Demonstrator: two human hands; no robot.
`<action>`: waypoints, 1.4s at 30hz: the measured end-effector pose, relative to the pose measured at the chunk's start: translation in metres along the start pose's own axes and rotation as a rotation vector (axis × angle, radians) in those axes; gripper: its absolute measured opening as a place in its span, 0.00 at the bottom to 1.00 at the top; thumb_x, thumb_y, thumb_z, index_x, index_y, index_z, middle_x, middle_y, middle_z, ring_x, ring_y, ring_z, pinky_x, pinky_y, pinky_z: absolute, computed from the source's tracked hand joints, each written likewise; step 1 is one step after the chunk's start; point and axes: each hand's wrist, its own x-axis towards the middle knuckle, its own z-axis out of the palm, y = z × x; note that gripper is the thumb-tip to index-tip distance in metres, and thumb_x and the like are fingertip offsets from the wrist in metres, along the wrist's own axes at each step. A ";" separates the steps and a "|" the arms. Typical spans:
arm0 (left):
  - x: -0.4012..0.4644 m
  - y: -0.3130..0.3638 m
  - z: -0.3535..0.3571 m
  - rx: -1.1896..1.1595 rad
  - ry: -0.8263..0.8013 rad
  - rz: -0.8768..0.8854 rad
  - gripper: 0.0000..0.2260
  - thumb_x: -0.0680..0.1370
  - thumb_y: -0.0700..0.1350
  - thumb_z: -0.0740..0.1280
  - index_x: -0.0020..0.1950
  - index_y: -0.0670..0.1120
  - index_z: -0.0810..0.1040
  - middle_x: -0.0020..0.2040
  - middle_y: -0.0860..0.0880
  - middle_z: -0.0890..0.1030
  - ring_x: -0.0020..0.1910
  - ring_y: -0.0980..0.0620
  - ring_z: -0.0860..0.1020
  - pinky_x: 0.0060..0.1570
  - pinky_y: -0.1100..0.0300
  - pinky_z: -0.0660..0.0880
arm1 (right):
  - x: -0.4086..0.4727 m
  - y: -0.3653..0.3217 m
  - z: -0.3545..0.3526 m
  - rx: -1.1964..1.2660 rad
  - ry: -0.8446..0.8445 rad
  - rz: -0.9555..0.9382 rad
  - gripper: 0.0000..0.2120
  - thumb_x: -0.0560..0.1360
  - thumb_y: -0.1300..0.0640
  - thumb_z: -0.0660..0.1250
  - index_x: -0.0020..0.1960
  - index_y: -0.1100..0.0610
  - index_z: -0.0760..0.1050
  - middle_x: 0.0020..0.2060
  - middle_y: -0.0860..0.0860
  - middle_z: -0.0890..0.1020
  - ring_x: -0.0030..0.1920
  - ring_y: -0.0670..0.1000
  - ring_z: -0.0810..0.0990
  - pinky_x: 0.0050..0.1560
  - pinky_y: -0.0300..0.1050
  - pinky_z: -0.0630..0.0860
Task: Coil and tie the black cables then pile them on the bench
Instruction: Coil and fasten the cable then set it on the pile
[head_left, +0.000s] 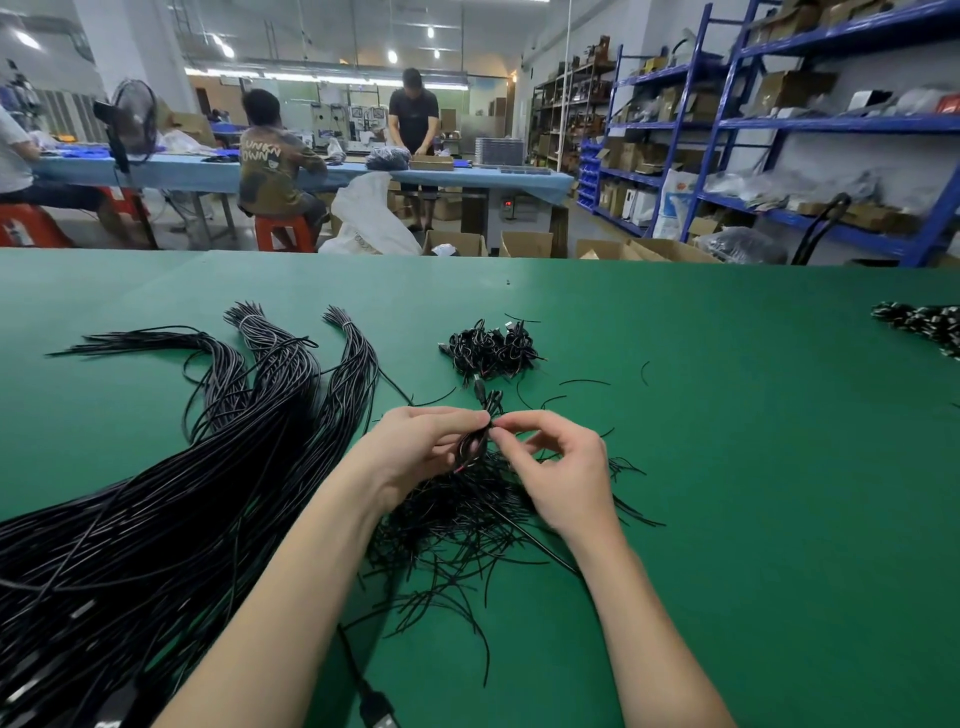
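Observation:
My left hand (415, 447) grips a small coiled black cable (475, 441) above the green bench (727, 467). My right hand (561, 467) pinches a thin black tie at the coil's middle, thumb and forefinger meeting the left fingertips. The cable's plug end (480, 389) sticks up beyond my fingers. Under my hands lies a heap of short black ties (467, 525). A pile of coiled, tied cables (491, 348) sits farther back. Long loose black cables (156, 509) spread over the bench's left side.
Another cluster of dark cables (919, 325) lies at the far right edge of the bench. A USB plug (379, 714) rests near the front edge. Beyond the bench are cardboard boxes (524, 244), blue shelving (779, 124) and people at a blue table (332, 174).

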 end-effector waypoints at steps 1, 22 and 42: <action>0.000 0.000 0.000 0.016 0.003 0.012 0.08 0.74 0.40 0.75 0.51 0.40 0.85 0.36 0.49 0.85 0.30 0.58 0.79 0.31 0.69 0.74 | 0.000 0.000 0.000 -0.011 0.009 -0.017 0.01 0.74 0.49 0.76 0.45 0.44 0.85 0.41 0.38 0.85 0.36 0.43 0.79 0.37 0.29 0.72; -0.002 -0.001 0.009 -0.044 0.063 0.016 0.07 0.74 0.40 0.75 0.51 0.41 0.85 0.40 0.47 0.86 0.35 0.56 0.81 0.35 0.66 0.77 | 0.010 -0.011 -0.004 0.420 -0.132 0.455 0.08 0.79 0.61 0.70 0.51 0.50 0.85 0.44 0.47 0.86 0.31 0.44 0.76 0.28 0.35 0.71; -0.002 -0.003 0.010 0.081 0.015 0.264 0.10 0.68 0.45 0.79 0.48 0.49 0.87 0.48 0.50 0.87 0.45 0.60 0.84 0.44 0.67 0.75 | 0.010 -0.014 -0.004 1.002 -0.174 0.844 0.04 0.64 0.59 0.78 0.35 0.59 0.84 0.32 0.50 0.79 0.26 0.42 0.71 0.19 0.31 0.63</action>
